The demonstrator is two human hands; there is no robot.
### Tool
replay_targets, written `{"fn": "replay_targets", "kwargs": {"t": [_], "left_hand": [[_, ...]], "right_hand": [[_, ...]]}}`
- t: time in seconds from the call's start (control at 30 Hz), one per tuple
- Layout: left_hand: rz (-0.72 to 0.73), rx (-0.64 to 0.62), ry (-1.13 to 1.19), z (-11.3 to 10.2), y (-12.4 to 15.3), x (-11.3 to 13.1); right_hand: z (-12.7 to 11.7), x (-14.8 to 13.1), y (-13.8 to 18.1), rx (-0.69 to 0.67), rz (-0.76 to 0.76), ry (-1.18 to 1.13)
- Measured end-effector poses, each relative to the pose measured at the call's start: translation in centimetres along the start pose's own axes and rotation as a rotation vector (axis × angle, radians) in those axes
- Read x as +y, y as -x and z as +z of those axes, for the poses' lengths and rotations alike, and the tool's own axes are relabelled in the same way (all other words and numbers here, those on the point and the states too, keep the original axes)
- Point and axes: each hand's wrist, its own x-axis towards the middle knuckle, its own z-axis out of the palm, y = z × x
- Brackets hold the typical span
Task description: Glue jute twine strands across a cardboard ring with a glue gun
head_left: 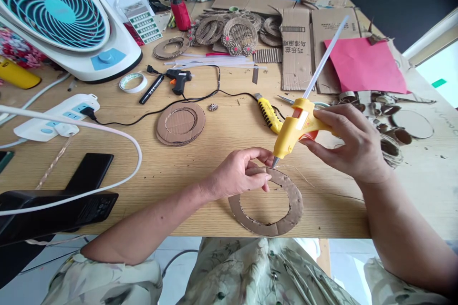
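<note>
My right hand is wrapped round the handle of a yellow glue gun, which points nose down. A long clear glue stick juts from its back end. The metal nozzle is at the upper rim of a flat cardboard ring. With fingers and thumb, my left hand pinches that same rim just left of the nozzle. A thin strand of twine trails from the ring's top toward my right forearm. Whether the nozzle touches the cardboard I cannot tell.
Beyond my hands lie a yellow utility knife, more cardboard rings, a black glue gun, a marker and a tape roll. A fan and power strip stand left. Red paper and cardboard rolls lie right.
</note>
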Motion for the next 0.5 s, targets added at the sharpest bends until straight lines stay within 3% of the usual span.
{"fn": "replay_targets", "kwargs": {"t": [0.5], "left_hand": [[0.027, 0.003, 0.0, -0.04, 0.03, -0.05]], "right_hand": [[-0.13, 0.13, 0.05, 0.032, -0.015, 0.011]]}}
